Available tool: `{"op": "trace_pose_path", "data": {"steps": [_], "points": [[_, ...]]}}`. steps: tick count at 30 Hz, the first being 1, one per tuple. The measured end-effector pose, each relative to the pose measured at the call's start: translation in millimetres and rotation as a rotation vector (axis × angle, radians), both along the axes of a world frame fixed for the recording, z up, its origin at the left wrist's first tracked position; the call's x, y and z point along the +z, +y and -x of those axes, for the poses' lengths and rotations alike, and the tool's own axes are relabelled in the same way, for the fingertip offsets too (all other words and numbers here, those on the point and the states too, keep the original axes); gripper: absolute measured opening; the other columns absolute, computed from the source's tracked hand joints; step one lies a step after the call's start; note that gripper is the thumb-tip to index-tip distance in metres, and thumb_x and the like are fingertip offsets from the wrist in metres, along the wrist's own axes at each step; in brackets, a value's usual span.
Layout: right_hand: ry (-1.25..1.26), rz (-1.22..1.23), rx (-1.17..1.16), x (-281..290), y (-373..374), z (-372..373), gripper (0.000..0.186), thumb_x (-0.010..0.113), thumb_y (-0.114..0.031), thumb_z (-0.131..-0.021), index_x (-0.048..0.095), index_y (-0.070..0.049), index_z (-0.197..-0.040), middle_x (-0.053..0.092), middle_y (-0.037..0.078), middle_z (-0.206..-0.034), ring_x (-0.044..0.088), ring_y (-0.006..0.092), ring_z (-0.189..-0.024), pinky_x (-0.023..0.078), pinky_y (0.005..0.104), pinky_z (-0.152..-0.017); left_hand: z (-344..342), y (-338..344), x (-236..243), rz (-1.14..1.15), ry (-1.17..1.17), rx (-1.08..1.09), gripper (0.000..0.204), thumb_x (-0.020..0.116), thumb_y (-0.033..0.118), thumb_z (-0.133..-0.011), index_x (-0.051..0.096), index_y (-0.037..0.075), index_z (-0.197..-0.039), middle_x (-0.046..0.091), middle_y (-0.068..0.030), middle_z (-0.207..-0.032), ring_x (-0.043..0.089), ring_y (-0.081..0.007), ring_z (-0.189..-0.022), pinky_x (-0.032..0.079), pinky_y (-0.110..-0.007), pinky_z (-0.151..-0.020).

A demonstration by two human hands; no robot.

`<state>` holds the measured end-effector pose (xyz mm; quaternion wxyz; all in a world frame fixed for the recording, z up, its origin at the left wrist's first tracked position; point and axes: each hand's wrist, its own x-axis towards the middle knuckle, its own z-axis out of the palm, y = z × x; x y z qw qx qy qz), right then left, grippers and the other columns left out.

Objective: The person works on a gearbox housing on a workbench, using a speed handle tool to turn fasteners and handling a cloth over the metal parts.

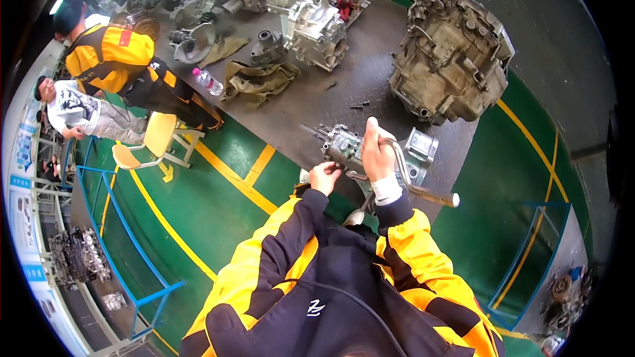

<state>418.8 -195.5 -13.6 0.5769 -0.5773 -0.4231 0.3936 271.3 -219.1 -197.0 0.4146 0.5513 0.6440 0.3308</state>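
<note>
I observe the unit at the bench's near edge, presumably for reach. Left hand: fingers curled against its near side; grasp cannot be told. Right hand: beside the bar, likely steadying; grip unclear.

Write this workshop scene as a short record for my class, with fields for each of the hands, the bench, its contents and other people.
Left hand: fingertips at a metal assembly
Right hand: beside a bent metal tube; grip unclear
Bench: dark, patterned top
On bench: grimy casing at right, silvery casing, olive cloth, pink-capped bottle
Other people: one in yellow and black, one in a white top
</note>
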Motion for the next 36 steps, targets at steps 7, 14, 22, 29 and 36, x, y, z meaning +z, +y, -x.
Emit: {"op": "trace_pose_path", "data": {"steps": [7,14,22,29,36], "points": [[-0.374,0.066,-0.028,-31,47,15,0.051,0.044,-0.035,-0.098,0.046,0.003,-0.065,0.038,0.009,-0.054,0.037,0.0166,-0.053,0.031,0.0391,-0.051,21,-12,-8,0.131,-0.238,-0.129,0.052,0.057,-0.010,-0.079,0.049,-0.003,-0.129,0.058,-0.0170,-0.123,0.065,-0.0215,-0.099,0.053,-0.029,-0.080],[-0.430,0.044,-0.050,-23,68,41,0.044,0.044,-0.030,-0.097,0.055,0.004,-0.070,0.056,0.021,-0.063,0.055,0.0341,-0.056,0.039,0.0419,-0.055,23,5,-3,0.057,-0.251,-0.274,0.037,0.069,0.006,-0.079,0.062,0.000,-0.116,0.070,-0.0128,-0.098,0.068,-0.0184,-0.088,0.052,-0.029,-0.081],[-0.433,-0.070,-0.013,-103,100,48,0.032,0.043,-0.024,-0.097,0.059,0.000,-0.083,0.059,0.019,-0.069,0.058,0.0290,-0.059,0.042,0.0383,-0.056,22,23,27,-0.066,-0.086,-0.250,0.025,0.073,0.009,-0.073,0.070,0.002,-0.097,0.070,-0.0130,-0.082,0.068,-0.0156,-0.075,0.053,-0.029,-0.071],[-0.167,0.057,-0.103,-53,88,52,0.038,0.052,-0.029,-0.094,0.054,0.002,-0.072,0.056,0.013,-0.062,0.046,0.0173,-0.053,0.035,0.0382,-0.051,1,4,9,-0.033,-0.177,-0.117,0.023,0.072,0.010,-0.076,0.068,0.000,-0.097,0.070,-0.0138,-0.086,0.069,-0.0191,-0.075,0.053,-0.028,-0.072],[-0.245,-0.108,-0.053,-43,92,65,0.033,0.057,-0.023,-0.090,0.050,0.003,-0.072,0.047,0.016,-0.060,0.043,0.0203,-0.055,0.038,0.0375,-0.055,20,25,37,-0.114,-0.130,-0.122,0.024,0.068,0.008,-0.078,0.066,0.000,-0.100,0.069,-0.0128,-0.089,0.068,-0.0181,-0.079,0.053,-0.028,-0.074]]}}
